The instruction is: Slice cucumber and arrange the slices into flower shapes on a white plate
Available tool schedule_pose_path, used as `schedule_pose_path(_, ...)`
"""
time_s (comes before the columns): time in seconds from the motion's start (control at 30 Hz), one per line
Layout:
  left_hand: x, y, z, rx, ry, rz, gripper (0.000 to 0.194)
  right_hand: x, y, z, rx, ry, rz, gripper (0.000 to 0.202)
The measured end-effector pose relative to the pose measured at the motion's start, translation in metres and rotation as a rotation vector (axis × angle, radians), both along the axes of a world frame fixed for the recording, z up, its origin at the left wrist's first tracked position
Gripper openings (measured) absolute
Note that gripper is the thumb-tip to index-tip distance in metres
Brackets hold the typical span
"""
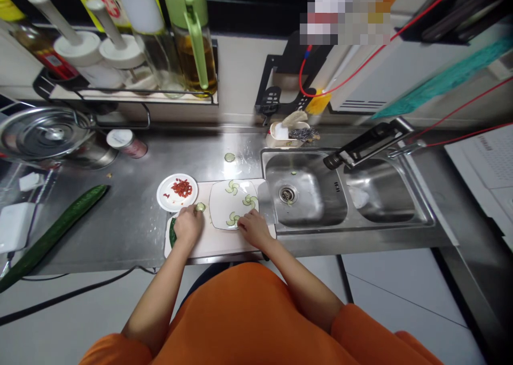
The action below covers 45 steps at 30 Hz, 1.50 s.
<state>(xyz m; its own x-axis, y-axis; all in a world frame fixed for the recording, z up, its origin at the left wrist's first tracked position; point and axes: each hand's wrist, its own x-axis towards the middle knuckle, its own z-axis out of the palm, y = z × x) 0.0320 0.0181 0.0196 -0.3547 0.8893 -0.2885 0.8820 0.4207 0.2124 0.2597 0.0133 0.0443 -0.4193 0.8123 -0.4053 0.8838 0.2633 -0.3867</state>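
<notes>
My left hand (pixel 188 225) is closed, its fingertips at a few thin cucumber slices (pixel 200 207) on the left part of the cutting board (pixel 218 245). A dark green piece of cucumber (pixel 172 232) shows partly from under that hand. On the board lies a squarish white plate (pixel 234 196) with curved cucumber slices set out in several pinwheel shapes. My right hand (pixel 253 227) rests over the plate's lower right edge, fingers bunched beside the lower pinwheel (pixel 232 219); what they pinch is hidden. A broad knife blade (pixel 267 200) lies right of the plate.
A round white plate (pixel 166 186) of chopped red pieces stands behind my left hand. A long cucumber (pixel 60 223) lies at the left. The double sink (pixel 306 220) is to the right. Bottles and jars fill a rack (pixel 160 95) above the counter.
</notes>
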Motion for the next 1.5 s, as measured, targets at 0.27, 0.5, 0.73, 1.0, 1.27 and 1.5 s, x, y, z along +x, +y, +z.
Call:
schedule_pose_path(0.27, -0.004, -0.002, -0.005, 0.136, -0.119, 0.088, 0.024, -0.004, 0.004, 0.0, 0.028, 0.048, 0.001, 0.019)
schedule_pose_path(0.5, -0.002, -0.002, 0.014, 0.238, -0.558, 0.159, 0.023, -0.02, 0.022, -0.005, 0.072, 0.279, -0.051, 0.012)
schedule_pose_path(0.73, 0.021, 0.009, 0.025, 0.156, -1.114, 0.183, 0.03, -0.038, 0.042, -0.002, -0.012, 0.596, -0.305, 0.02)
schedule_pose_path(1.0, 0.035, 0.01, 0.017, -0.017, -1.476, 0.464, 0.031, -0.034, 0.046, -0.004, -0.158, 0.78, -0.431, 0.011)
schedule_pose_path(1.27, 0.04, 0.015, 0.02, -0.414, -1.581, 0.717, 0.024, -0.027, 0.049, 0.013, -0.126, 0.76, -0.305, 0.009)
schedule_pose_path(1.5, 0.032, 0.014, 0.012, -0.304, -1.671, 0.598, 0.015, -0.023, 0.054, 0.014, -0.101, 0.685, -0.239, 0.008)
